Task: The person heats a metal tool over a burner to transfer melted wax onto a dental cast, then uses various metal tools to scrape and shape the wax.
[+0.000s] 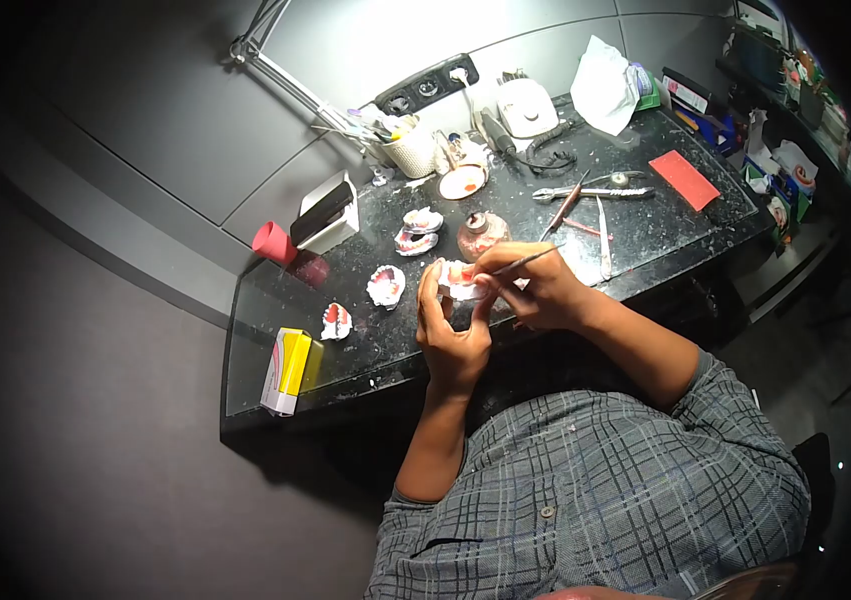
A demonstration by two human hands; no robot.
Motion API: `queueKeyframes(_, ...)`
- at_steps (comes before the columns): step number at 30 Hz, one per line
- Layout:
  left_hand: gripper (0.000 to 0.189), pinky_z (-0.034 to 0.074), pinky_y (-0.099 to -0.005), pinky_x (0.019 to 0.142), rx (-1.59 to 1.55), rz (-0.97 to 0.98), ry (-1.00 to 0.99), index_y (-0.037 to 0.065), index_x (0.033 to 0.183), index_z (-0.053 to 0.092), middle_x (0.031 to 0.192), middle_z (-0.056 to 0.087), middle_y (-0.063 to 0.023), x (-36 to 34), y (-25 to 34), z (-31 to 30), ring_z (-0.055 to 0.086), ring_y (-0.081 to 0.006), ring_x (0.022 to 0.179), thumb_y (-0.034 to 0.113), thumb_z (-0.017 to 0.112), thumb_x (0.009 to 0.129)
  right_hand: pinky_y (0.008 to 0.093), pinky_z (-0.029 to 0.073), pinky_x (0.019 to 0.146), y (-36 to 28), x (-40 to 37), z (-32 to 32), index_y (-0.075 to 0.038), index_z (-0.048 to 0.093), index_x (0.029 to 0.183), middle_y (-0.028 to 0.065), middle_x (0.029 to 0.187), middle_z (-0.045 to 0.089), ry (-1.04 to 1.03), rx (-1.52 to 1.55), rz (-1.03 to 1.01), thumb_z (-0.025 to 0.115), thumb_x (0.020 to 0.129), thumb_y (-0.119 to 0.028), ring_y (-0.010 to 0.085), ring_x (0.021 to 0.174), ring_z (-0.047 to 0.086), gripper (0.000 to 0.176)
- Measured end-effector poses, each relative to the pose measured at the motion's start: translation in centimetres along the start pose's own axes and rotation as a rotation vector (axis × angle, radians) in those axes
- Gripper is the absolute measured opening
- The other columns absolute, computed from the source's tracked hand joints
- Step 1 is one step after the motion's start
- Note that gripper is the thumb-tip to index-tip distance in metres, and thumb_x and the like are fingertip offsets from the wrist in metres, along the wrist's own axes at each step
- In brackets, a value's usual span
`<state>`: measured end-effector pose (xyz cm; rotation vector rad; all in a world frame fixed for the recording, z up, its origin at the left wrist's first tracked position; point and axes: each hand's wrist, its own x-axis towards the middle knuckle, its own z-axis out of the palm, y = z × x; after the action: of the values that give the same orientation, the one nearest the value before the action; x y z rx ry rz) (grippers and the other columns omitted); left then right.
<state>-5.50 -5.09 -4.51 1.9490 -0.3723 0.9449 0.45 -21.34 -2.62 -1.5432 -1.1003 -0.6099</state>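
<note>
On my feed I see a dark speckled worktop (645,240) with a yellow and white box (285,370) at its left edge and a pink cup (273,241) lying near the back corner. Four spare plaster casts (386,285) sit in a loose row left of centre. Behind them are a white tool pot (411,152) and a wall socket strip (426,85). To the right lie pliers (590,192), a red sheet (683,179) and crumpled white paper (602,85).
</note>
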Motion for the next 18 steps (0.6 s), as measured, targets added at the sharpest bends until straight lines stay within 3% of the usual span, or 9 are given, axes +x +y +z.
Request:
queueKeyframes(2,0.069,0.057,-0.0409,0.098,-0.028,-0.017,0.004,-0.002,0.141,0.048,0.143,0.052,-0.0217,0.0,-0.1,-0.1,0.059,-0.0338,0.128,0.001,0.082,0.081,0.0355,0.057,0.074,0.0,0.5,-0.5,0.002,0.069,0.102,0.015,0.094,0.073,0.082,-0.055,-0.064,0.071,0.088,0.002,0.03,0.085,0.073,0.014)
queueKeyframes(5,0.07,0.057,-0.04,0.098,-0.014,0.01,-0.006,0.0,0.142,0.047,0.145,0.051,-0.0202,0.0,-0.2,-0.3,0.058,-0.0324,0.129,0.002,0.083,0.081,0.03,0.057,0.071,-0.5,0.2,-1.0,0.002,0.064,0.103,0.0133,0.089,0.075,0.197,0.114,0.17,0.064,0.1,-0.007,0.0185,0.083,0.075,0.01)
queueKeyframes(8,0.072,0.057,-0.0388,0.097,-0.017,0.022,-0.012,0.001,0.143,0.045,0.146,0.05,-0.0199,0.0,0.0,-0.2,0.057,-0.0315,0.13,0.003,0.083,0.082,0.0289,0.057,0.069,1.0,-0.6,-0.3,0.001,0.059,0.107,0.013,0.086,0.075,0.307,0.281,0.243,0.061,0.103,-0.011,0.0161,0.079,0.075,0.013)
queueKeyframes(11,0.073,0.057,-0.0396,0.098,-0.042,0.024,-0.016,0.001,0.143,0.043,0.146,0.049,-0.0205,0.0,-0.2,-0.1,0.057,-0.0324,0.13,0.004,0.083,0.082,0.0289,0.057,0.069,0.6,-0.7,-1.0,0.001,0.055,0.109,0.0137,0.084,0.075,0.132,0.315,0.259,0.06,0.104,-0.012,0.0161,0.078,0.076,0.015)
queueKeyframes(13,0.073,0.057,-0.0411,0.101,-0.098,0.008,-0.005,-0.001,0.144,0.043,0.147,0.048,-0.0219,0.0,-0.2,0.0,0.056,-0.0334,0.132,0.004,0.082,0.083,0.03,0.058,0.07,0.3,-0.5,-0.8,0.001,0.06,0.108,0.0139,0.088,0.075,0.129,0.304,0.264,0.064,0.101,-0.01,0.0181,0.08,0.076,0.014)
queueKeyframes(15,0.073,0.056,-0.0417,0.103,-0.071,0.023,-0.014,-0.002,0.144,0.043,0.148,0.048,-0.0226,0.2,-0.2,-0.3,0.056,-0.0339,0.132,0.005,0.083,0.083,0.0314,0.058,0.072,-0.3,0.3,-0.9,0.0,0.066,0.106,0.0128,0.094,0.076,0.066,0.068,0.054,0.069,0.096,-0.007,0.0201,0.083,0.076,0.012)
queueKeyframes(18,0.073,0.055,-0.0424,0.104,-0.031,0.032,-0.023,-0.004,0.144,0.044,0.148,0.048,-0.0236,0.3,0.0,-0.5,0.056,-0.0349,0.132,0.005,0.083,0.083,0.0331,0.058,0.074,-0.6,-0.1,-0.6,-0.002,0.071,0.104,0.0109,0.094,0.075,0.009,0.062,0.102,0.072,0.091,-0.003,0.022,0.085,0.075,0.013)
